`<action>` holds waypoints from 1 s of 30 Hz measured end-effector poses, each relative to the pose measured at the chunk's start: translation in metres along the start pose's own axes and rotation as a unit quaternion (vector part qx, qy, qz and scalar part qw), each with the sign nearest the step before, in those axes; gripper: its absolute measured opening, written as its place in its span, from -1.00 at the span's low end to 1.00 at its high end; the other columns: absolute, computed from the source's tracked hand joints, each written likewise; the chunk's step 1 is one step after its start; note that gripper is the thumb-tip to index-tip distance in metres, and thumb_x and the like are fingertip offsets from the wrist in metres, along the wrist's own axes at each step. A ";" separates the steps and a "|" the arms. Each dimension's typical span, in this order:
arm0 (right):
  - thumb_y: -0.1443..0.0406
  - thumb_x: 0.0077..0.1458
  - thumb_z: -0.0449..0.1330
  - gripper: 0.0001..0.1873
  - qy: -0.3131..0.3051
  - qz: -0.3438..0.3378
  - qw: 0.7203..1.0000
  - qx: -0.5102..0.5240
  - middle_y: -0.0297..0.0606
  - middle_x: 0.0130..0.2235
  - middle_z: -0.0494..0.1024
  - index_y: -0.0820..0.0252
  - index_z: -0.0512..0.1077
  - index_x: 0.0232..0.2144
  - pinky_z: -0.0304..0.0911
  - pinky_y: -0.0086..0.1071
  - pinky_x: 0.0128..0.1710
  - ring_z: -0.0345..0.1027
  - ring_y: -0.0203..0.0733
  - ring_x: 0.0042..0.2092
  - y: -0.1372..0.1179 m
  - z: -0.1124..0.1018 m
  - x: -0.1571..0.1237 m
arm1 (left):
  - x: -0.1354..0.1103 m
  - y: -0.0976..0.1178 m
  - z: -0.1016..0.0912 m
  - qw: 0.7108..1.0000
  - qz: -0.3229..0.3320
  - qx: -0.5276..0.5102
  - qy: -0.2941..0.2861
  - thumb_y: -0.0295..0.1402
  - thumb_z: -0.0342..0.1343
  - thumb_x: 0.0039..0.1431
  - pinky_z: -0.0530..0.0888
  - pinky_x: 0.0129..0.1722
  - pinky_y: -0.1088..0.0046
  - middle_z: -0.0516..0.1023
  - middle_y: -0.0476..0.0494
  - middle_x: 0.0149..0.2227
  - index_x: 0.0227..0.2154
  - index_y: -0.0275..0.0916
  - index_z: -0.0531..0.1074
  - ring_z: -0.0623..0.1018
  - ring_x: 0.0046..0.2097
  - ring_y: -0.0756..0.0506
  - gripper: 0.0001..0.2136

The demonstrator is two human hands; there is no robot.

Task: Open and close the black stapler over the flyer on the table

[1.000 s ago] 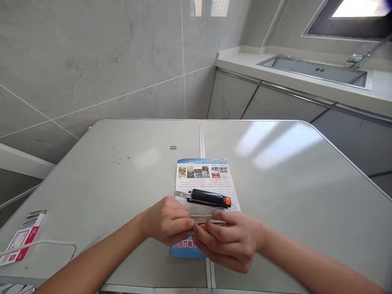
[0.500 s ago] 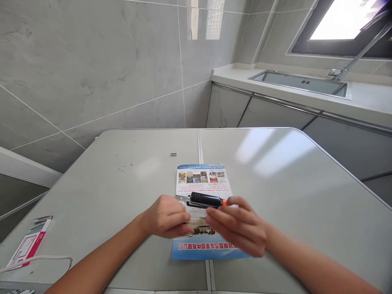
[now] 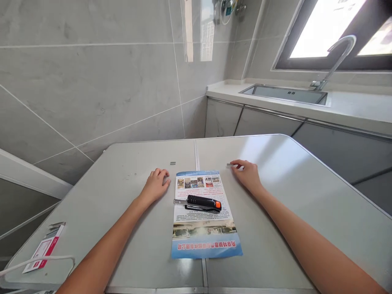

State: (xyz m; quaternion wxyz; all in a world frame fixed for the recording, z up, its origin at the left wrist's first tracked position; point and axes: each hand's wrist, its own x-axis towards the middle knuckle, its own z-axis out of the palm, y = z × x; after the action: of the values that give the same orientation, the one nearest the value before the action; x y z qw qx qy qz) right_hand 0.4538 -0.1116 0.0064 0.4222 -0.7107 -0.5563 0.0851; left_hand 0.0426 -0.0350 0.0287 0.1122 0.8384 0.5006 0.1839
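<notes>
A printed flyer [image 3: 204, 237] lies flat on the grey table [image 3: 284, 196], across its centre seam. A black stapler with an orange end [image 3: 202, 202] rests on the flyer's middle. My left hand [image 3: 155, 184] lies on the table just left of the flyer's top corner, fingers loosely stretched, holding nothing. My right hand [image 3: 247, 174] is on the table right of the flyer's top edge. Its fingertips pinch a small silvery metal strip [image 3: 229, 165] that looks like staples, low against the tabletop.
Another small staple strip [image 3: 173, 163] and a few loose staples [image 3: 133, 174] lie on the far left half of the table. A red-and-white box [image 3: 45, 246] and a white cable [image 3: 36, 261] sit at the near left corner. A counter with sink [image 3: 284, 94] and faucet [image 3: 337, 57] stands behind.
Both hands left the flyer's near part and moved apart to its far corners. The right hand now pinches the metal strip there. The view tilted up.
</notes>
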 end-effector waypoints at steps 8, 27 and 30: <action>0.21 -0.01 0.20 -0.67 -0.028 0.027 0.999 0.018 -0.26 -0.33 0.64 0.13 0.67 -0.22 0.32 -0.26 -0.21 0.39 -0.15 -0.35 0.007 0.019 0.009 | 0.058 -0.012 0.009 0.999 0.044 0.013 -0.013 -0.38 0.02 0.34 0.41 0.27 0.14 0.48 -0.27 0.24 0.14 -0.22 0.49 0.49 0.21 -0.23 -0.64; 0.39 0.09 0.11 -0.68 -0.046 -0.031 0.998 -0.019 -0.26 -0.25 0.58 0.18 0.62 -0.18 0.29 -0.24 -0.07 0.39 -0.19 -0.29 0.002 0.017 0.001 | -0.005 0.026 0.001 0.881 -0.122 -0.456 -0.011 0.03 0.36 0.11 0.66 -0.12 0.22 0.71 -0.32 -0.13 -0.09 -0.31 0.65 0.70 -0.14 -0.22 -0.50; 0.41 0.10 0.10 -0.72 -0.021 -0.050 0.998 -0.002 -0.25 -0.26 0.55 0.20 0.60 -0.23 0.31 -0.24 -0.12 0.38 -0.19 -0.30 -0.009 0.013 -0.009 | -0.016 0.035 -0.007 0.862 -0.131 -0.488 -0.032 -0.03 0.50 -0.05 0.64 0.00 0.17 0.72 -0.32 -0.13 -0.04 -0.30 0.64 0.70 -0.13 -0.22 -0.43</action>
State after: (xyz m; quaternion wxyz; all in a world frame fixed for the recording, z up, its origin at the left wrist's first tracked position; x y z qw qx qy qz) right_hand 0.4362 -0.1124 0.0015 0.4123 -0.6807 -0.6005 0.0776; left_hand 0.0604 -0.0659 0.0449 0.5462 0.6082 0.4481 0.3618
